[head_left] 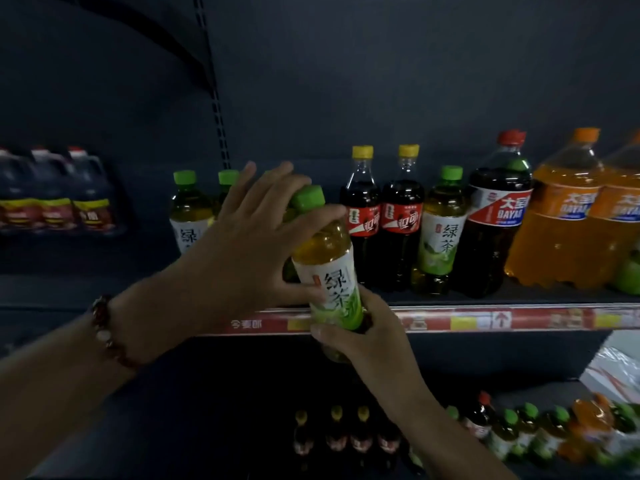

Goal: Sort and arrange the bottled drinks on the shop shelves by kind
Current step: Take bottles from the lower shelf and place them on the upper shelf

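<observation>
A green-tea bottle (325, 258) with a green cap is tilted in front of the upper shelf's red price strip (485, 318). My right hand (360, 334) grips its base from below. My left hand (249, 237) holds its upper body, thumb under the neck, fingers spread toward the shelf. Behind my left hand stand two more green-tea bottles (188, 209). To the right stand two yellow-capped cola bottles (381, 220), another green-tea bottle (440, 230), a large cola bottle (495, 216) and large orange soda bottles (568, 216).
A shrink-wrapped pack of dark bottles (55, 199) sits on the left shelf. The lower shelf holds small cola bottles (346, 438) and a mixed row of green-tea, cola and orange bottles (540, 431). A white plastic bag (616, 368) lies at the right.
</observation>
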### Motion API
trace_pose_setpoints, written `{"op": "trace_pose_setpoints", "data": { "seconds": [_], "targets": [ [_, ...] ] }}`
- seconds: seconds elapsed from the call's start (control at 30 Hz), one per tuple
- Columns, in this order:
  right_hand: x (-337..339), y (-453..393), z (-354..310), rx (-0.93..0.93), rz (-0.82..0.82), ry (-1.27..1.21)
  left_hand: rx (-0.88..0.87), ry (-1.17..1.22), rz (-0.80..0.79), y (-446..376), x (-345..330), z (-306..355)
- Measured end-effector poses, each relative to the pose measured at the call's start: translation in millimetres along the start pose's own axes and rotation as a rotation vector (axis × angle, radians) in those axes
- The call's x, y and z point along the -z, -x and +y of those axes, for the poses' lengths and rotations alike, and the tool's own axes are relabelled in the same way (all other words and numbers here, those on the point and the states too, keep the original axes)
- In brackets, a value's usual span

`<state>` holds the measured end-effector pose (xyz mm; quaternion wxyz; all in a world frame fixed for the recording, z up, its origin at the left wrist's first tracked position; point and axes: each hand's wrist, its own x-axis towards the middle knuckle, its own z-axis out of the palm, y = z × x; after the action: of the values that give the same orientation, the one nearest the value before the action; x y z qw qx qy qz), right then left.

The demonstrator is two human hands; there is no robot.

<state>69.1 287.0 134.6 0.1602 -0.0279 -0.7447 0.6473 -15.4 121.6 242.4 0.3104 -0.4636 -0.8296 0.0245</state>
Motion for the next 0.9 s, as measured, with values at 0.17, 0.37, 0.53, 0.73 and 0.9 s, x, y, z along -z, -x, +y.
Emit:
{"op": "trace_pose_setpoints", "data": {
  "seconds": [0.17, 0.37, 0.53, 0.73, 0.9],
  "targets": [
    [-19.0, -34.9, 8.1, 0.102, 0.13, 0.171, -0.106, -0.05, -0.019, -38.2, -20.8, -32.5],
    [-24.9, -48.7, 19.0, 0.045, 0.132, 0.396, -0.138, -0.131, -0.01, -60.0, -48.2, -51.4],
    [-21.2, -55.3, 16.7, 0.072, 0.066, 0.469, -0.111, -0.183, -0.021, -72.2, -60.7, -56.8],
    [-0.7, -62.0, -3.6, 0.097, -0.071, 0.618, -0.07, -0.225, 0.018, -73.7, -73.1, -59.1],
    [21.9, -70.3, -61.7, 0.319, -0.04, 1.035, -0.024, -0.194, 0.07, -65.9, -83.8, -54.6]
  ]
}}
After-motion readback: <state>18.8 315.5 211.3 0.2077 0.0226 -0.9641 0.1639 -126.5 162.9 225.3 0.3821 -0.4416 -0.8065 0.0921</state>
